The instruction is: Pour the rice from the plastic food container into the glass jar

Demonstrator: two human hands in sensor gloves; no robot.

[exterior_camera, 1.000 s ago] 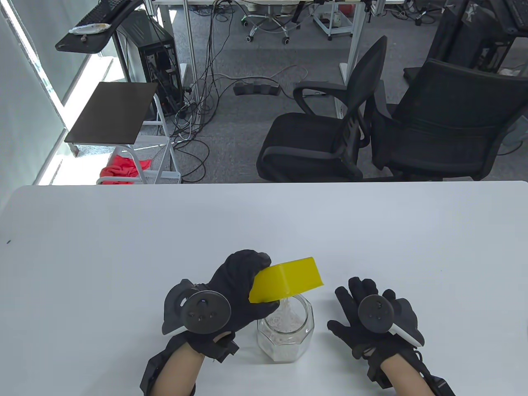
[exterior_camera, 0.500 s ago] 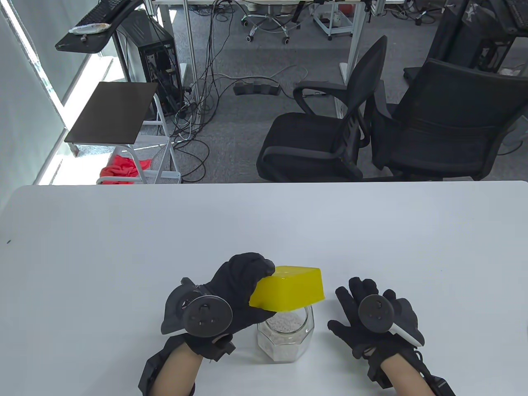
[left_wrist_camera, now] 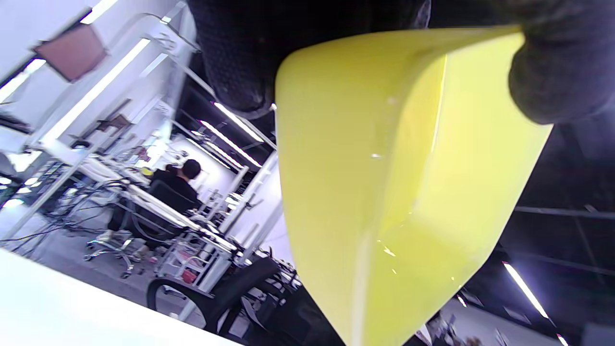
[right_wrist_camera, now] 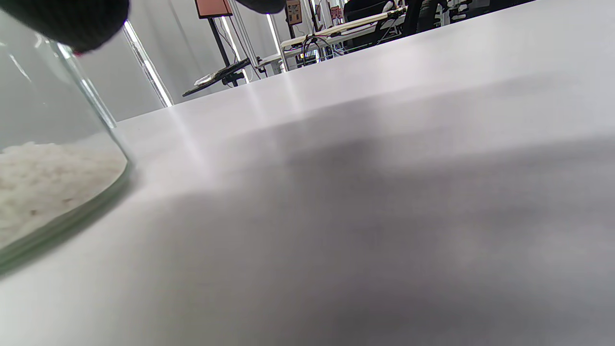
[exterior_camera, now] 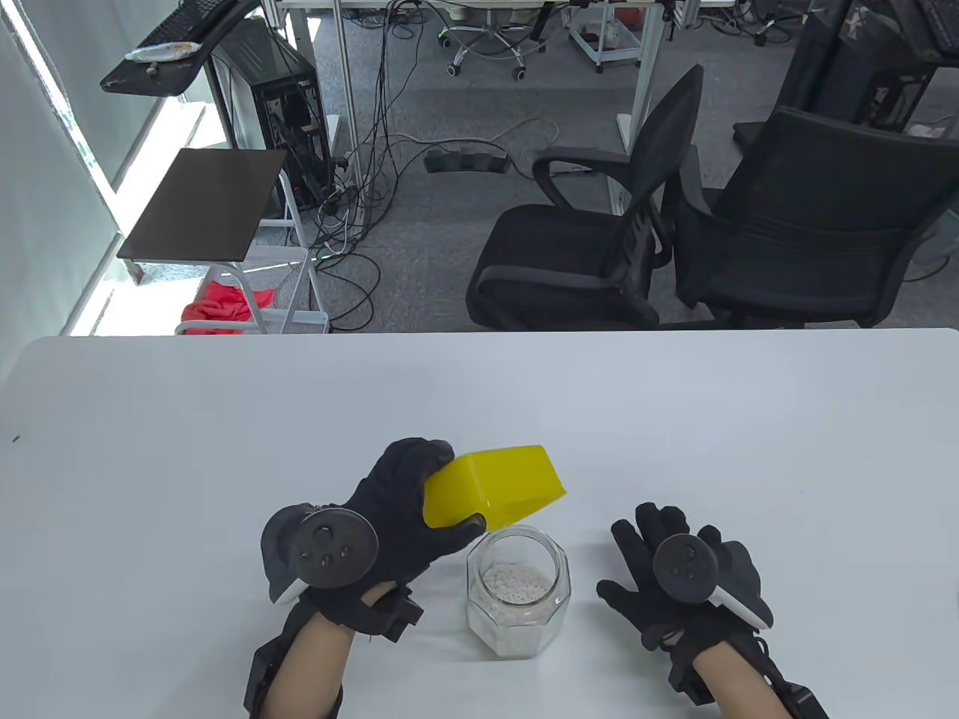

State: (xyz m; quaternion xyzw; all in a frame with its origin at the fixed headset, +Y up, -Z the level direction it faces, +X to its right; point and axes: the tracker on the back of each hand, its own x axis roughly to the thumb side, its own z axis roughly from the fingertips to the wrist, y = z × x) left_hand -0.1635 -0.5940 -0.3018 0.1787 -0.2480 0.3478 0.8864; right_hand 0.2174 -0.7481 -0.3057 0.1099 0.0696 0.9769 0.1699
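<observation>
Two gloved hands, left hand (exterior_camera: 404, 509) gripping tilted yellow container (exterior_camera: 494, 487), right hand (exterior_camera: 674, 577) flat, fingers spread

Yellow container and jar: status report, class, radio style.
Left hand grips tilted yellow container. Right hand flat on table, beside glass jar. Rice in jar. Nothing obstructing.

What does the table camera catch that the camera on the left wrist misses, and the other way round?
Only the table view shows the glass jar with rice inside, standing on the white table, and the right hand resting flat beside it. Only the left wrist view shows the yellow container's smooth inner walls up close, with no rice visible on them, and a seated person far off. Both show the left hand gripping the tilted yellow container.
</observation>
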